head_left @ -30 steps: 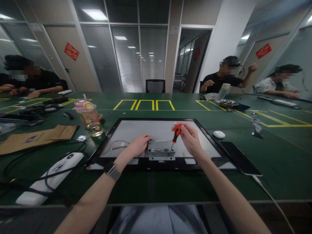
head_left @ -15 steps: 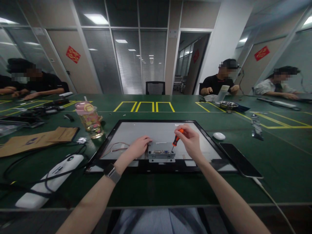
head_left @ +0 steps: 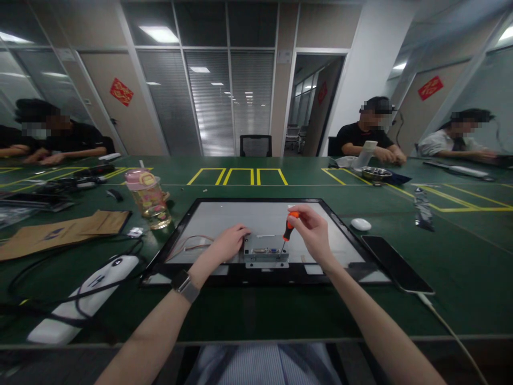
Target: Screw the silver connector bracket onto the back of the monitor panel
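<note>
A black-framed display panel [head_left: 216, 216] lies with its grey back up. On its near part sits a metal bracket [head_left: 266, 262] with a row of connector ports. My left hand [head_left: 229, 243] has its fingers curled against the bracket's left end; the fingertips are partly hidden. My right hand [head_left: 312, 227] is closed around the handle of an orange and black screwdriver [head_left: 287, 232]. The screwdriver tilts slightly, its tip down at the right part of the bracket; the exact contact point is too small to make out. Thin cables [head_left: 192, 243] lie left of my left hand.
Left are a pink-lidded drink bottle [head_left: 146, 195], a brown paper bag [head_left: 64, 232] and a white power strip [head_left: 86, 297] with black cables. Right are a phone [head_left: 395, 262] on a white cable and a white earbud case [head_left: 360, 224]. Co-workers sit across the table beyond a metal bowl [head_left: 375, 174].
My hands stay almost in place, and the screwdriver's handle has shifted slightly left. Across the table, one co-worker's hands have come together at the right.
</note>
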Action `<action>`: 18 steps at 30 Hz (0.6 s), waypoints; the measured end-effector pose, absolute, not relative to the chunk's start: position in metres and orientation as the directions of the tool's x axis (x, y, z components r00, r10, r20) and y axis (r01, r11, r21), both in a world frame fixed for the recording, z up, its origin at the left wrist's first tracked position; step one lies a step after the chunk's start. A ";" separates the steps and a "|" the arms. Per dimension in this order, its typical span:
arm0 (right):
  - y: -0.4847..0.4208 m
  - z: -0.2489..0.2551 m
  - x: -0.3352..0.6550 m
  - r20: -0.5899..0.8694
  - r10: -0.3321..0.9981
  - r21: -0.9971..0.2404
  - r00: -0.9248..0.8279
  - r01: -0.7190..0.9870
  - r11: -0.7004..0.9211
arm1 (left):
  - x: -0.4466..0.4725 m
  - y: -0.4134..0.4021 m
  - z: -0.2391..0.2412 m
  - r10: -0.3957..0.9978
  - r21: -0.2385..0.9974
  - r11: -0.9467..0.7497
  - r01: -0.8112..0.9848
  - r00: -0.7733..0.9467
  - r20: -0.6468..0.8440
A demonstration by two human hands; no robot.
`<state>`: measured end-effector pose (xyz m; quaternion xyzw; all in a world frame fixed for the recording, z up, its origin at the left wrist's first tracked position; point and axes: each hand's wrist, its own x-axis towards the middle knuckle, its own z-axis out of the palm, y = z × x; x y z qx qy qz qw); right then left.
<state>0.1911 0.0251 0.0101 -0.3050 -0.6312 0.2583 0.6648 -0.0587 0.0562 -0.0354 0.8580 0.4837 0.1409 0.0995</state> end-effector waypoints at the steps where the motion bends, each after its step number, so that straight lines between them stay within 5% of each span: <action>1: 0.025 0.010 0.192 0.674 0.736 -0.739 0.061 0.029 0.674 | -0.059 0.056 -0.035 0.857 0.307 -0.514 0.801 0.493 0.148; 18: 0.019 0.013 0.187 0.609 0.792 -0.792 -0.031 -0.067 0.607 | -0.061 0.057 -0.036 0.858 0.327 -0.511 0.795 0.494 0.140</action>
